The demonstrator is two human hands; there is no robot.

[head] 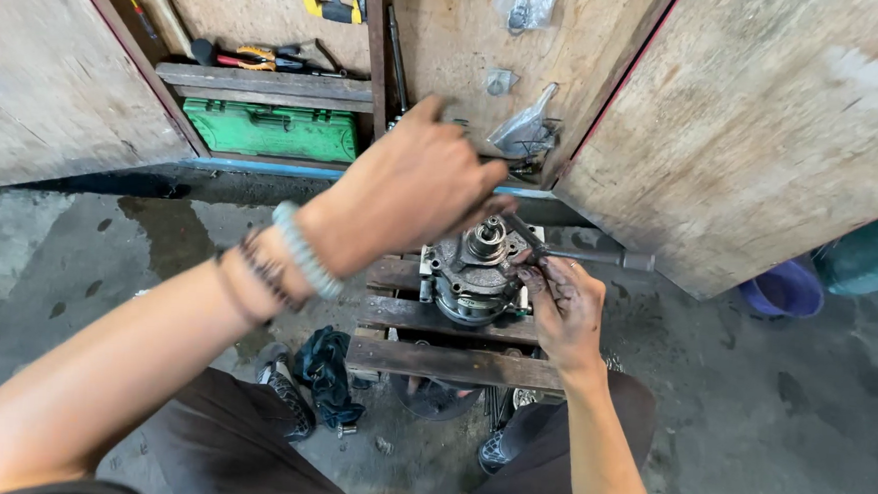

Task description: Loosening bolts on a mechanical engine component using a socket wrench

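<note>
We see a round, greasy grey metal machine part (475, 269) with a short shaft on top; it stands on the far edge of a low stand of dark wooden slats (453, 361), near its middle. The right hand (564, 309), black with oil, rests against the right side of this part, and its fingers are closed around a slim dark metal tool with a long handle (579, 254), which points to the right, over the right edge of the stand. The left hand (412, 190) is raised above the part, with the fingers bent down toward the shaft; we cannot tell if it grasps something, because the back of the hand hides the fingertips. On the left wrist there is a pale bead bracelet (306, 250) beside darker bands. Behind the stand an open wooden cabinet (267, 83) holds, on its shelf, pliers with red and orange handles (249, 59), and under the shelf a green plastic tool case (270, 130). Clear plastic bags (525, 131) hang on the cabinet wall. A purple plastic bowl (782, 290) lies on the concrete floor at the right; its content is not visible. A dark crumpled cloth (327, 371) lies on the floor beside the left edge of the stand.
</note>
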